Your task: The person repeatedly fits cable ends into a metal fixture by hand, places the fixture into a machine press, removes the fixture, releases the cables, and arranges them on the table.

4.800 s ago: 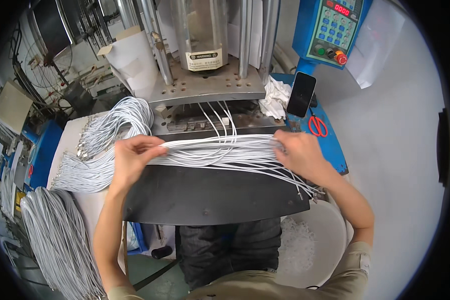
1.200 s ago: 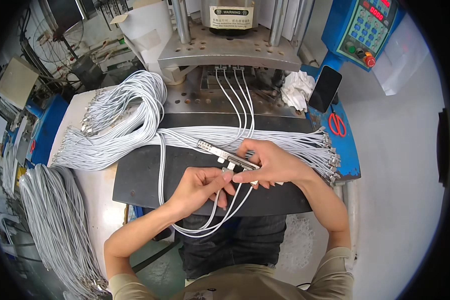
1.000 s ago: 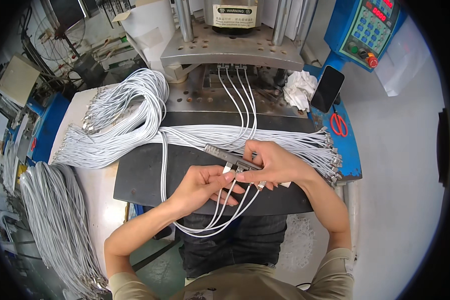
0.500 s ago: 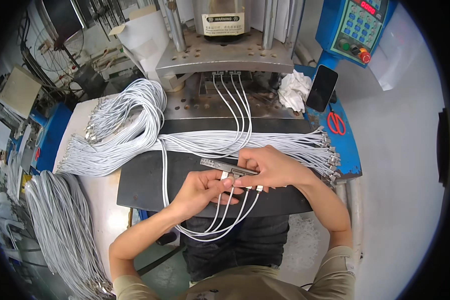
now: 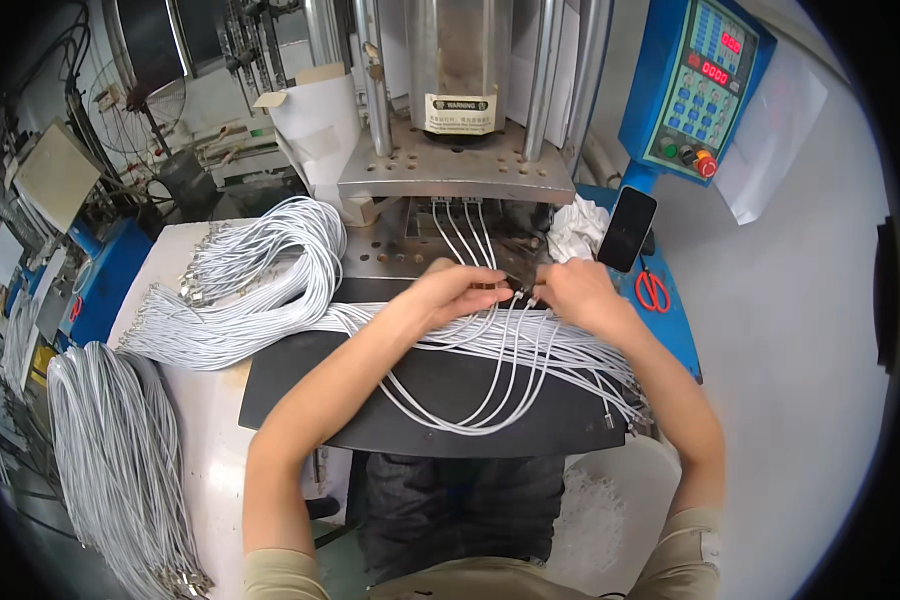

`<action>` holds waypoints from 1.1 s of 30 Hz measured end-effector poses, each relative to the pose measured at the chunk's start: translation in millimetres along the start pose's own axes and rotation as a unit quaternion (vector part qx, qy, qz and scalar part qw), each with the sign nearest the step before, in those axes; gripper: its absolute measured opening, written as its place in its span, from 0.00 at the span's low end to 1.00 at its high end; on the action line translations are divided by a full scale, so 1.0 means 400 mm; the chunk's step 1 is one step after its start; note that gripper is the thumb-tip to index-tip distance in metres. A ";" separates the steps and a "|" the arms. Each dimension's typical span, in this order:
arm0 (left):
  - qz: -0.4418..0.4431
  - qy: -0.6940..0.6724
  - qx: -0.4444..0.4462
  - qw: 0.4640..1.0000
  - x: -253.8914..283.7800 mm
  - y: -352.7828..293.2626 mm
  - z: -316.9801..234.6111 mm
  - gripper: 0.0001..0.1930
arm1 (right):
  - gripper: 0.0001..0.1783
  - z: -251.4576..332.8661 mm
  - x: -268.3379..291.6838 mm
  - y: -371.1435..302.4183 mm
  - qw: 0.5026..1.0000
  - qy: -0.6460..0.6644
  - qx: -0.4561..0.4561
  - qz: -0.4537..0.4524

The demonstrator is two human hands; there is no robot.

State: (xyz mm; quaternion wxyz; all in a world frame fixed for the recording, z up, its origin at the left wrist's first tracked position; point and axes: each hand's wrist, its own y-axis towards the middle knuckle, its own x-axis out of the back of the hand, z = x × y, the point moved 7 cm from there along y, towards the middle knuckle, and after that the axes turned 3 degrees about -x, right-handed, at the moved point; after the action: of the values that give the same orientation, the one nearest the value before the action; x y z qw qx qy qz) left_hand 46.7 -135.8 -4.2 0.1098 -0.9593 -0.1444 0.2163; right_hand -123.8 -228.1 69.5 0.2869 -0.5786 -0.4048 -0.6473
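Observation:
My left hand (image 5: 462, 291) and my right hand (image 5: 576, 293) are closed around the two ends of a small metal mould bar (image 5: 519, 282), mostly hidden by the fingers. Several white cables (image 5: 513, 352) run out of it and loop down over the black board (image 5: 420, 390). Its connector ends show between my hands. Just beyond, a press (image 5: 460, 178) has other white cables (image 5: 462, 240) coming out from under its plate. Beneath my hands lies a wide bundle of white cables (image 5: 580, 358) with metal ends at the right.
A coiled cable bundle (image 5: 315, 250) lies at left, and another (image 5: 115, 450) hangs nearer. Crumpled white paper (image 5: 576, 230), a phone (image 5: 627, 228) and red-handled scissors (image 5: 652, 291) sit at right. Above them is a blue control box (image 5: 695, 95). A white bin (image 5: 610, 510) stands below the board.
Both hands have moved away from me with the mould bar, from above the black board to the press's front. The looped cables were drawn along. The view has tilted upward.

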 end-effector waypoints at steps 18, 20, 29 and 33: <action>0.022 0.073 -0.019 0.997 0.027 -0.031 0.013 0.17 | 0.24 -0.220 -0.269 0.497 0.846 0.166 -0.063 -0.502; 0.005 0.063 -0.032 0.997 0.071 -0.061 0.003 0.17 | 0.23 -0.213 -0.303 0.518 0.737 0.593 -0.181 -0.268; -0.014 0.073 0.001 0.997 0.034 -0.337 -0.050 0.16 | 0.33 -0.026 -0.186 0.354 0.948 0.189 -0.100 -0.237; -0.074 0.154 -0.017 0.985 0.058 -0.506 -0.086 0.16 | 0.37 0.106 -0.148 0.298 0.977 0.139 -0.119 0.108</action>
State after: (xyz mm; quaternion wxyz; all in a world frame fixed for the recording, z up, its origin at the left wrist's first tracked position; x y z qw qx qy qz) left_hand 35.4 55.7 72.5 0.1306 -0.9694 -0.2004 0.0553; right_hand 8.1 -258.2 34.6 0.3376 -0.5532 -0.2160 -0.7303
